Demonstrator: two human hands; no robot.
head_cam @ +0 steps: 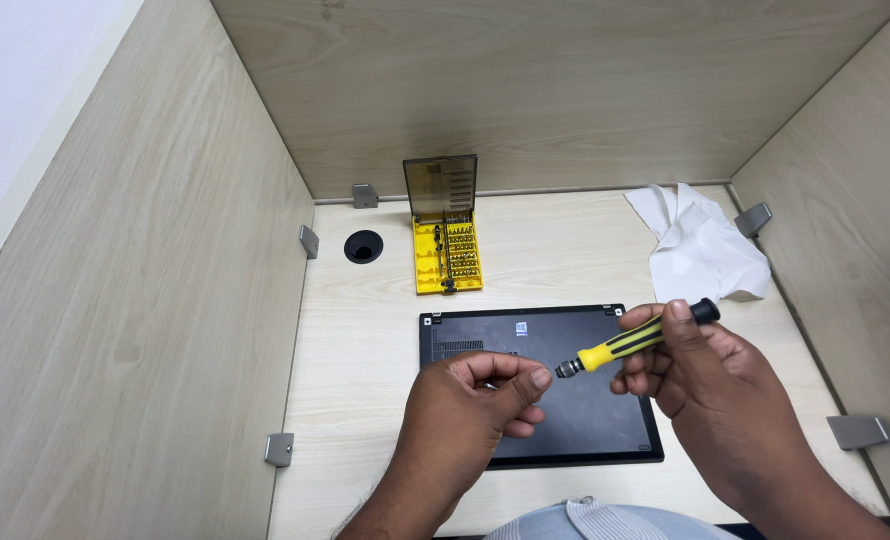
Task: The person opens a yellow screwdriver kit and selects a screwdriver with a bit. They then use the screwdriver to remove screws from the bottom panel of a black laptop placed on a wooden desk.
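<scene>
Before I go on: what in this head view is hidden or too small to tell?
- Whether a bit sits between the left hand fingertips: too small, covered by fingers.
- Screwdriver chuck: too small to tell if loaded.
- Laptop underside screws: partly hidden by both hands; the rest too small.
- Bit case contents: too small to sort.
- Right hand wrist: cut off by bottom edge.

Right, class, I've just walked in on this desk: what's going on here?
A person holds a yellow-and-black screwdriver in the right hand, its tip pointing at the left hand, whose fingertips are pinched together beside it. Both hover over a black laptop lying bottom-up on the desk. Behind it are an open yellow bit set and a crumpled white cloth.
</scene>
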